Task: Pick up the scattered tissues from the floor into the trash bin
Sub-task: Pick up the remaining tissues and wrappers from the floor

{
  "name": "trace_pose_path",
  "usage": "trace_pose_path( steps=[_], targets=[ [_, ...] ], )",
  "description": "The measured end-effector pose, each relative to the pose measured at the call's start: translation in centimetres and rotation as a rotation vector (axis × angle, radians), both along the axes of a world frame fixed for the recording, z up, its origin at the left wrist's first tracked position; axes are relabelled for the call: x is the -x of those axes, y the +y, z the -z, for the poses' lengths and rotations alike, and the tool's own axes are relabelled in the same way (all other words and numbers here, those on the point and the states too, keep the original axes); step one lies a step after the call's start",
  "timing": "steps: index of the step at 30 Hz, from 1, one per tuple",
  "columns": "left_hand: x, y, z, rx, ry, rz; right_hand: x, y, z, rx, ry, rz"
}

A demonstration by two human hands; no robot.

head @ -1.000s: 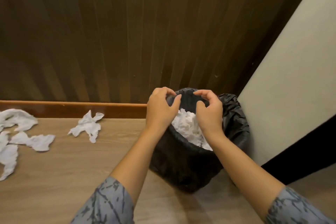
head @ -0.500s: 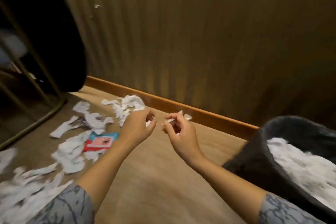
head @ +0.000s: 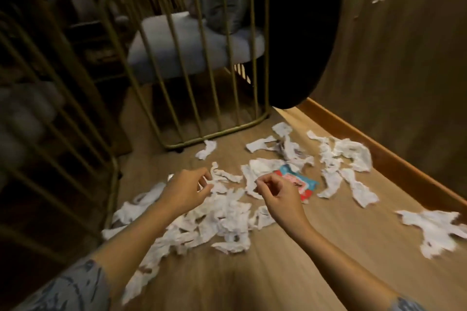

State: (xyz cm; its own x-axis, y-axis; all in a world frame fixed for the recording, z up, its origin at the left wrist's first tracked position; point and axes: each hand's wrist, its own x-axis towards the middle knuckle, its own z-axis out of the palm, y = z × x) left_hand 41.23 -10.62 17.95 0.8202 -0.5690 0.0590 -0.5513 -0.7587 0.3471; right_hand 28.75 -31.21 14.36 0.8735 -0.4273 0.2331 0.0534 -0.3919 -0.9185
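A: Tissues (head: 217, 219), that is what I look at now. Torn white pieces lie all over the wooden floor (head: 316, 272), the thickest heap directly under and in front of my hands, more strips to the right near the baseboard (head: 394, 161), and one larger piece (head: 434, 227) apart at the far right.

B: How do you expect them to handle?

A: Very light and soft, I think, with no stiffness. They should crumple easily, but thin strips may tear or slip out if I pinch only an edge. I would gather the heap from both sides and squeeze it into one bunch.

B: Where are your fingers?

A: The left hand (head: 185, 190) hovers above the left part of the heap, fingers half curled and spread, its fingertips just beside a thin strip. I see nothing gripped in it. The right hand (head: 278, 195) is loosely curled, thumb near the index finger; whether it pinches a small scrap I cannot tell.

B: Anything else there?

A: A red and blue wet-wipe packet (head: 302, 184) lies among the pieces, just beyond my right hand. A gold metal frame (head: 214, 98) stands behind. The trash bin is not in view.
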Motion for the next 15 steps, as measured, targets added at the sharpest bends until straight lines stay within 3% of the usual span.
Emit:
trace_pose_path(
  steps=[8,12,15],
  targets=[
    [0.8,11.7,7.0,0.127,0.081,-0.349,-5.9,6.6,2.7,0.21,0.309,-0.339],
    [0.8,16.4,11.4,0.018,0.179,-0.451,-7.5,9.5,4.1,0.457,0.394,-0.505],
    [0.6,18.5,14.0,0.086,0.261,-0.598,-8.8,11.4,5.8,0.647,0.486,-0.602]
  ],
)
